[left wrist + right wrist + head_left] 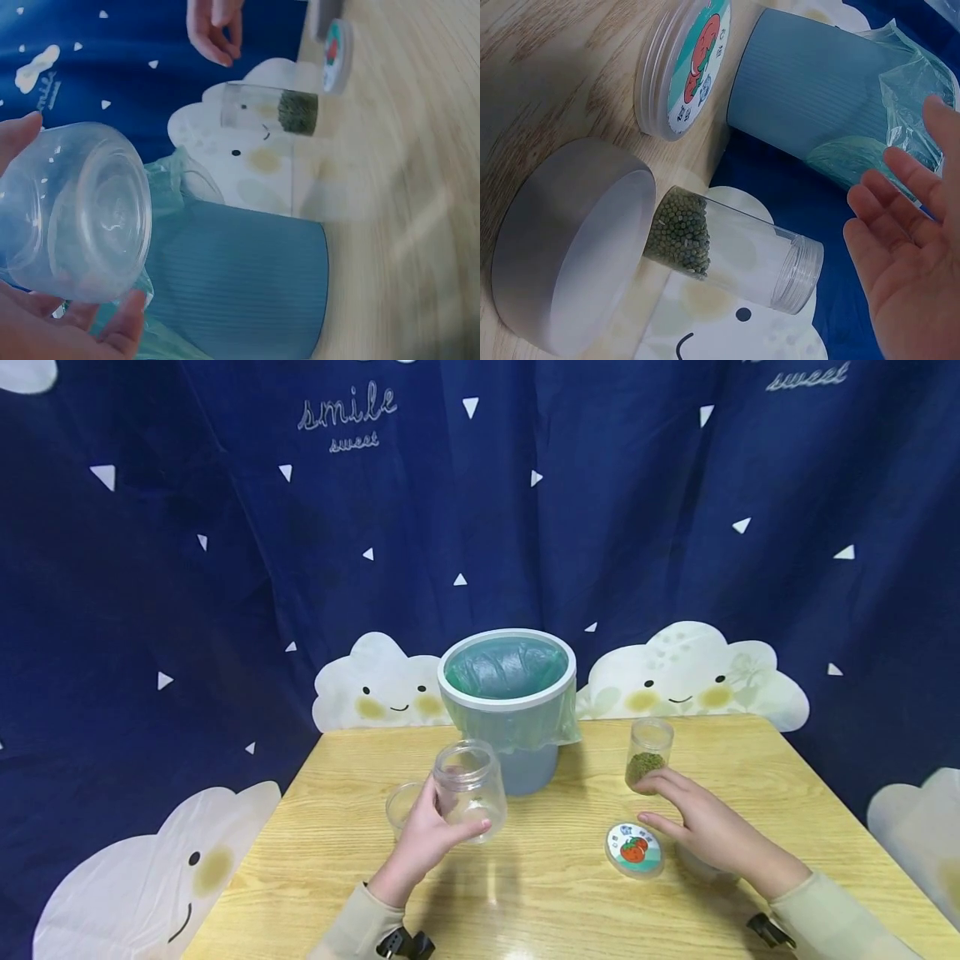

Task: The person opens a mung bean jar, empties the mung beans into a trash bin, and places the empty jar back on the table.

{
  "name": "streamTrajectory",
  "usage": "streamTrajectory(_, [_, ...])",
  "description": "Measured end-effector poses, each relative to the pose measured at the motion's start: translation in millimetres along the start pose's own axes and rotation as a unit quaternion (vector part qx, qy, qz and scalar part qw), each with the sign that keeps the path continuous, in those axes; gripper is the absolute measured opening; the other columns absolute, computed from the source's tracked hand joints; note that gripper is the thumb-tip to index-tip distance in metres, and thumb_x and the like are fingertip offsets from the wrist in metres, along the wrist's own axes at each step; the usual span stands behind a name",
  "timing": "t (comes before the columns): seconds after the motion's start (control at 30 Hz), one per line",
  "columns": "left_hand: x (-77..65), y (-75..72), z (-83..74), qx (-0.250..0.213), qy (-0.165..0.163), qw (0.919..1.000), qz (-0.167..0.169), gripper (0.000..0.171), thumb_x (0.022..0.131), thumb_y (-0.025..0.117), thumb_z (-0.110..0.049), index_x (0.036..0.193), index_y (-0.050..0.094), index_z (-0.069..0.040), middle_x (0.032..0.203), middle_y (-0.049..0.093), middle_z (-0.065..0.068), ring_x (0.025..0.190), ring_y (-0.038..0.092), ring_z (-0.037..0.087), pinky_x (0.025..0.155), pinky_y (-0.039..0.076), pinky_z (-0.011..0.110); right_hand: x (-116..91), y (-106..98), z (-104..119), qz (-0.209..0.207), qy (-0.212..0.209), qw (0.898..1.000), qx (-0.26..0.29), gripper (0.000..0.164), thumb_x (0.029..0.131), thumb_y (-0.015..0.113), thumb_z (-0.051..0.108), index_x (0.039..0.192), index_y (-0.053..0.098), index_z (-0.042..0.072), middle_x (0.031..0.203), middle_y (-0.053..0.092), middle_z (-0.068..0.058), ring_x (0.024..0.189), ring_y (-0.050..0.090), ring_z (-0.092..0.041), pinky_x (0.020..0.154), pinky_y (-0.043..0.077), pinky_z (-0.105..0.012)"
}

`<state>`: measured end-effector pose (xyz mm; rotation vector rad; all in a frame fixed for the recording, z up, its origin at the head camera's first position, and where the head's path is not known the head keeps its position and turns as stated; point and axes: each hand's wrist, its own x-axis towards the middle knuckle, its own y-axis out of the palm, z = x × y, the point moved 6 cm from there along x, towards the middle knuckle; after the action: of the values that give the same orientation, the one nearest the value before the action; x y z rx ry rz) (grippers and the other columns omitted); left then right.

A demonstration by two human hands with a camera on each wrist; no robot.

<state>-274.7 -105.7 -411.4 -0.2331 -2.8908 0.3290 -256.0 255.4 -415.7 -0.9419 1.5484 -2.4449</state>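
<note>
My left hand (420,842) grips a clear, wide-mouthed plastic jar (480,797) by its side, mouth up, above the table. The jar looks empty in the left wrist view. My right hand (708,828) hovers with relaxed fingers and holds nothing. Its nearest thing is a clear cylindrical jar (750,247), lidless and upright, with small green beans (681,231) at the bottom; in the right wrist view a gap separates hand and jar. A round lid with a tomato picture (634,850) lies left of that hand. A whitish round container (574,247) is partly hidden beneath it.
A grey-blue bin (525,768) with a green plastic liner (517,668) stands at the table's back middle. Behind my left hand sits another clear round piece (397,806), partly covered. A dark blue curtain (450,485) hangs behind the wooden table (337,793).
</note>
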Motion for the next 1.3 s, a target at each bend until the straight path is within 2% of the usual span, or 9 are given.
streamTrajectory(0.2, [0.9, -1.4, 6.8, 0.083, 0.022, 0.9962, -0.016, 0.091, 0.067, 0.097, -0.023, 0.144, 0.050, -0.013, 0.132, 0.064, 0.008, 0.120, 0.060, 0.028, 0.100, 0.048, 0.046, -1.4, -1.2, 1.3, 0.000, 0.002, 1.000, 0.002, 0.032, 0.095, 0.075, 0.021, 0.125, 0.066, 0.017, 0.123, 0.065, 0.004, 0.112, 0.067, -0.020, 0.094, 0.057, -0.046])
streamTrajectory(0.4, [1.9, -1.5, 15.1, 0.120, 0.032, 0.9920, -0.024, 0.098, 0.063, 0.099, -0.027, 0.146, 0.049, -0.010, 0.133, 0.064, 0.009, 0.119, 0.059, 0.029, 0.100, 0.049, 0.047, -2.4, -1.9, 2.0, -0.008, -0.006, 1.000, -0.003, 0.032, 0.095, 0.076, 0.021, 0.124, 0.066, 0.017, 0.123, 0.065, 0.005, 0.113, 0.066, -0.019, 0.094, 0.057, -0.046])
streamTrajectory(0.57, [3.0, -2.1, 24.9, 0.133, 0.026, 0.9904, -0.024, 0.102, 0.062, 0.099, -0.028, 0.147, 0.047, -0.008, 0.136, 0.062, 0.013, 0.124, 0.060, 0.033, 0.105, 0.049, 0.053, -4.5, -2.0, 1.6, -0.013, -0.007, 1.000, -0.006, 0.032, 0.094, 0.076, 0.021, 0.125, 0.067, 0.016, 0.125, 0.066, 0.003, 0.114, 0.066, -0.021, 0.094, 0.057, -0.047])
streamTrajectory(0.7, [1.8, -1.6, 33.5, 0.153, 0.019, 0.9878, -0.019, 0.096, 0.061, 0.100, -0.027, 0.140, 0.051, -0.008, 0.133, 0.062, 0.013, 0.123, 0.061, 0.035, 0.104, 0.050, 0.053, -7.0, -0.8, 0.7, -0.018, -0.012, 1.000, -0.007, 0.034, 0.093, 0.078, 0.019, 0.124, 0.066, 0.017, 0.123, 0.065, 0.006, 0.112, 0.066, -0.019, 0.093, 0.058, -0.045])
streamTrajectory(0.77, [0.4, -0.9, 36.3, 0.165, 0.024, 0.9859, -0.015, 0.094, 0.060, 0.100, -0.026, 0.138, 0.052, -0.007, 0.132, 0.063, 0.014, 0.121, 0.061, 0.035, 0.103, 0.051, 0.053, -8.4, 0.2, 0.1, -0.020, -0.015, 1.000, -0.009, 0.034, 0.093, 0.078, 0.019, 0.125, 0.066, 0.019, 0.123, 0.064, 0.007, 0.111, 0.066, -0.017, 0.093, 0.058, -0.043])
streamTrajectory(0.93, [-2.8, 1.6, 42.7, 0.168, 0.042, 0.9849, -0.001, 0.092, 0.059, 0.100, -0.022, 0.136, 0.052, -0.005, 0.132, 0.063, 0.017, 0.122, 0.061, 0.037, 0.104, 0.050, 0.056, -10.9, 1.6, -0.8, -0.028, -0.022, 0.999, -0.015, 0.035, 0.092, 0.079, 0.018, 0.124, 0.066, 0.020, 0.122, 0.064, 0.009, 0.110, 0.065, -0.015, 0.091, 0.058, -0.041])
streamTrajectory(1.1, [-4.8, 5.3, 50.3, 0.165, 0.038, 0.9854, 0.018, 0.087, 0.060, 0.100, -0.022, 0.132, 0.052, -0.005, 0.134, 0.062, 0.017, 0.123, 0.060, 0.039, 0.104, 0.050, 0.055, -13.6, 1.5, -0.2, -0.031, -0.025, 0.999, -0.018, 0.036, 0.090, 0.080, 0.016, 0.123, 0.066, 0.019, 0.122, 0.063, 0.009, 0.109, 0.065, -0.014, 0.090, 0.057, -0.039])
streamTrajectory(1.3, [-4.5, 7.3, 58.6, 0.172, 0.030, 0.9844, 0.026, 0.088, 0.060, 0.100, -0.020, 0.131, 0.052, -0.004, 0.133, 0.061, 0.018, 0.123, 0.061, 0.039, 0.104, 0.049, 0.053, -16.9, 2.4, 0.4, -0.028, -0.030, 0.999, -0.024, 0.037, 0.089, 0.081, 0.015, 0.123, 0.067, 0.017, 0.121, 0.063, 0.008, 0.110, 0.065, -0.016, 0.090, 0.057, -0.040])
